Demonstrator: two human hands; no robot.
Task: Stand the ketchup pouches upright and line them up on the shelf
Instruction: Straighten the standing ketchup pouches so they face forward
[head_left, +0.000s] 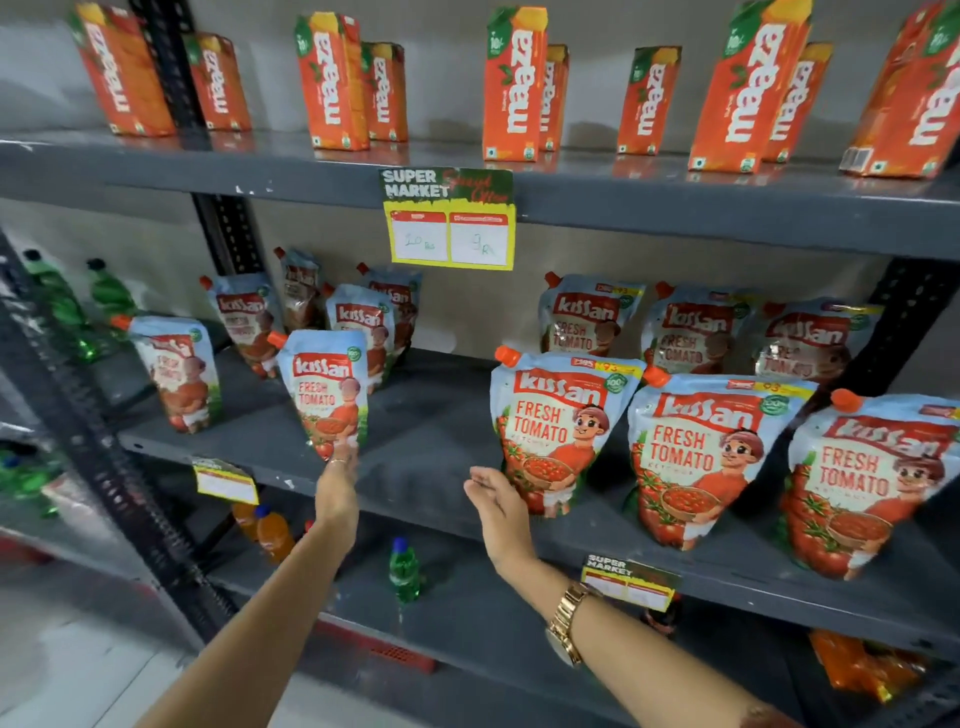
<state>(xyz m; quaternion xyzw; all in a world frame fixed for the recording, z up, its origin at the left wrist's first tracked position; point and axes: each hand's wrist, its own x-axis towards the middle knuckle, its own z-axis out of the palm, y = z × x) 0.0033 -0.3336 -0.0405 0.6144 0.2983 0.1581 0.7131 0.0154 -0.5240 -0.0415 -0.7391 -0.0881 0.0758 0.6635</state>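
Two hands, left hand (336, 491) seemingly gripping ketchup pouch (326, 391), right hand (500, 512) open

Both bare arms reach up and forward from the bottom of the view. The left hand (336, 496) is stretched out far, with the back of the hand toward the camera. Its fingers (344, 453) point up and are blurred, so I cannot tell if they grip anything. The right hand (500, 512) is spread open, thumb on the left, palm turned to the right, with nothing in it. A gold watch (567, 623) sits on the right wrist.
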